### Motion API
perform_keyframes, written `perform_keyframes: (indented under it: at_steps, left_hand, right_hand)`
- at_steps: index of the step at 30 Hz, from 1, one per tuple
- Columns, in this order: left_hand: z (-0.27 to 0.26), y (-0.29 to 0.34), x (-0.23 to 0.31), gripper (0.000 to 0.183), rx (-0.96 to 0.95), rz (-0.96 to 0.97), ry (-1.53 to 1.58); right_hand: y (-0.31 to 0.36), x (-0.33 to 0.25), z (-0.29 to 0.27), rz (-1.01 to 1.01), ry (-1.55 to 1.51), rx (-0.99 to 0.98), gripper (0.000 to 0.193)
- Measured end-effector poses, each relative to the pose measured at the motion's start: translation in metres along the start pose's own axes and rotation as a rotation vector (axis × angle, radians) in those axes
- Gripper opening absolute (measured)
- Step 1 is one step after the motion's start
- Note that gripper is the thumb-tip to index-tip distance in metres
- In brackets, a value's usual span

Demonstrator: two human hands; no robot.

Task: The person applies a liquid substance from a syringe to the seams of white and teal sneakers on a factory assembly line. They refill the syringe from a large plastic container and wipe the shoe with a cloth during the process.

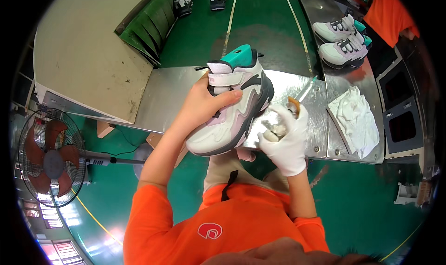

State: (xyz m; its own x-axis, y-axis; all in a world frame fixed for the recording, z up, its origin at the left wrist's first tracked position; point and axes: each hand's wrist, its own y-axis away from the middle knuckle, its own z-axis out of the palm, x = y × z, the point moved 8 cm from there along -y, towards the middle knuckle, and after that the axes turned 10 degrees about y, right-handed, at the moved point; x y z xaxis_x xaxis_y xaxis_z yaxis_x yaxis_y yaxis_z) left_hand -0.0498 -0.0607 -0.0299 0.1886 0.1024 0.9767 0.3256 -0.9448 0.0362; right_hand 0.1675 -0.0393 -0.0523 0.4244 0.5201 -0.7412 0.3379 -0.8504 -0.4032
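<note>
— Where's the sneaker (pixel 234 109)?

— Over the steel bench (pixel 172 98), tilted, gripped at its side by your bare left hand (pixel 204 108). Likely light — stiff sole, soft upper; hold the midfoot.

— And your gloved right hand (pixel 285 139)?

— Clenched around a small brush (pixel 291 103) beside the heel.

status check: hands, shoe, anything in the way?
Left hand grips sneaker over steel bench. Gloved right hand holds small brush beside it. Nothing between them.

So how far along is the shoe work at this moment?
Done, apparently: two matching shoes set aside on the metal bench. In hand: left hand holds a sneaker; gloved right hand grips a small brush-like tool beside it. Left: cannot tell.
</note>
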Motion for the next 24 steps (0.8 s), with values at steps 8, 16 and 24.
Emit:
perform_keyframes:
  at_steps: [8,16,24]
  left_hand:
    - [-0.004,-0.003,-0.004,0.06,0.003,0.008,-0.011]
    - [-0.002,-0.004,-0.005,0.071,-0.003,0.017,-0.067]
    - [-0.001,0.003,0.005,0.072,0.019,0.03,-0.177]
  right_hand:
    - [-0.003,-0.009,0.015,-0.043,0.183,0.0,0.056]
    - [-0.006,-0.011,0.019,-0.065,0.252,-0.036,0.053]
    - [-0.003,-0.013,0.015,-0.102,0.28,-0.003,0.048]
